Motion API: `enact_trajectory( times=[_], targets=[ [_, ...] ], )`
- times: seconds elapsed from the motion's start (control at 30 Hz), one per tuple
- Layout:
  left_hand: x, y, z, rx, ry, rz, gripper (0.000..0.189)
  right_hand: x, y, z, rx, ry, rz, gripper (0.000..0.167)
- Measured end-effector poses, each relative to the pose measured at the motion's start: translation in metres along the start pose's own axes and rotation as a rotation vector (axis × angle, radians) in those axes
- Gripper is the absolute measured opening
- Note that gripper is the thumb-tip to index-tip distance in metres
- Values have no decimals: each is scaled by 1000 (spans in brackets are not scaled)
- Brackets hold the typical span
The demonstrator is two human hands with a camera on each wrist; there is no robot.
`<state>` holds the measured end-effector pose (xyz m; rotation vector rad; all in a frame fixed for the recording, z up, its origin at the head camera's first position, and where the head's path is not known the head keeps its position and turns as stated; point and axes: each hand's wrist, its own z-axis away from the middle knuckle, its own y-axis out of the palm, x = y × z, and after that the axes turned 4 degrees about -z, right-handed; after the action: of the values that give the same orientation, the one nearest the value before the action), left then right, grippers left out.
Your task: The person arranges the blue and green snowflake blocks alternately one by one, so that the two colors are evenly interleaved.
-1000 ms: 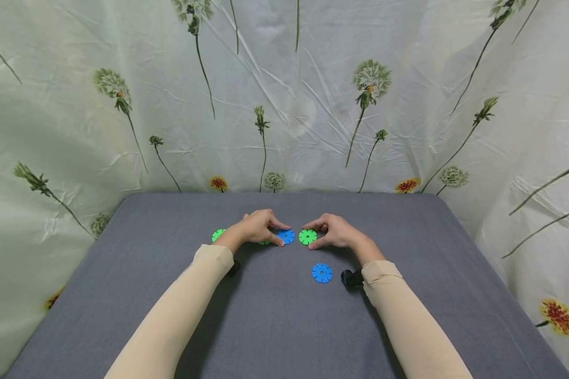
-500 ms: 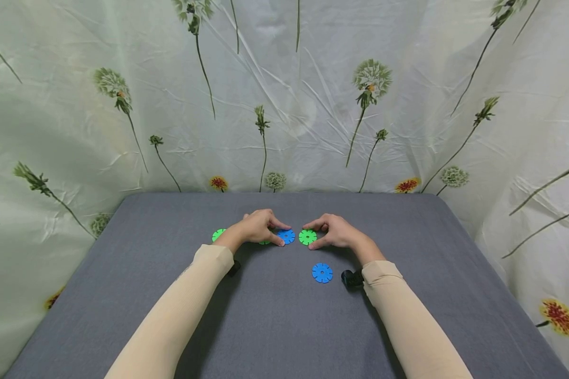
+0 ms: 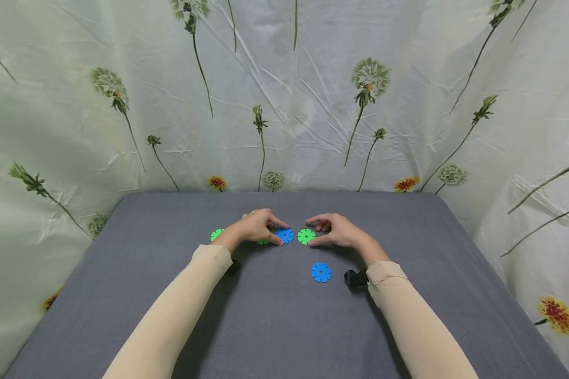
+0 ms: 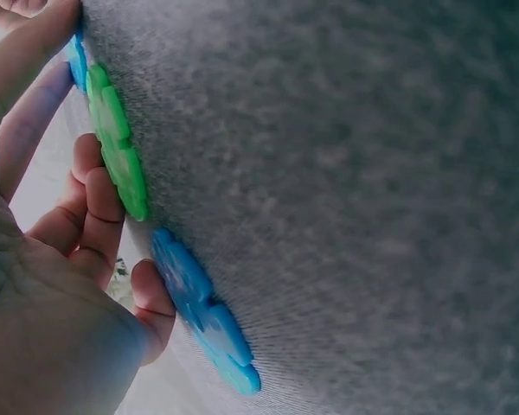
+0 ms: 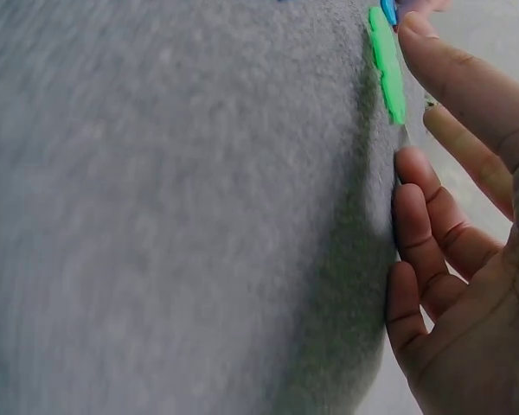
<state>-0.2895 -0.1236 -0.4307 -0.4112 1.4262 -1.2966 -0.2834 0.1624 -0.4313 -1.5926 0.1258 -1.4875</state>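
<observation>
My left hand (image 3: pixel 256 225) holds a blue notched plastic disc (image 3: pixel 285 236) between thumb and index finger, flat on the table. Just right of it lies a green notched disc (image 3: pixel 306 236). My right hand (image 3: pixel 340 230) is beside this green disc, its thumb at the near right edge and its index finger raised off the far edge. In the left wrist view another green disc (image 4: pixel 117 143) and another blue disc (image 4: pixel 203 311) lie under the left hand's curled fingers. The head view shows these two mostly hidden by that hand.
A further green disc (image 3: pixel 217 234) lies left of the left wrist, at the row's end. One blue disc (image 3: pixel 321 272) lies apart, nearer the front. Grey cloth covers the table (image 3: pixel 284 326); a flowered curtain (image 3: pixel 313 105) hangs behind its far edge.
My right hand's index finger has opened away from the green disc's far edge, and the right wrist has shifted slightly right. The left hand keeps its hold on the blue disc.
</observation>
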Motion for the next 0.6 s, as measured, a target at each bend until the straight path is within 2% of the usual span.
enact_trajectory(
  times=[0.23, 0.6],
  targets=[
    [-5, -4, 1, 9, -16, 6, 46, -5, -7, 13, -6, -8, 13, 61],
    [-6, -2, -1, -10, -12, -8, 44, -10, -13, 42, 39, -23, 38, 54]
  ],
)
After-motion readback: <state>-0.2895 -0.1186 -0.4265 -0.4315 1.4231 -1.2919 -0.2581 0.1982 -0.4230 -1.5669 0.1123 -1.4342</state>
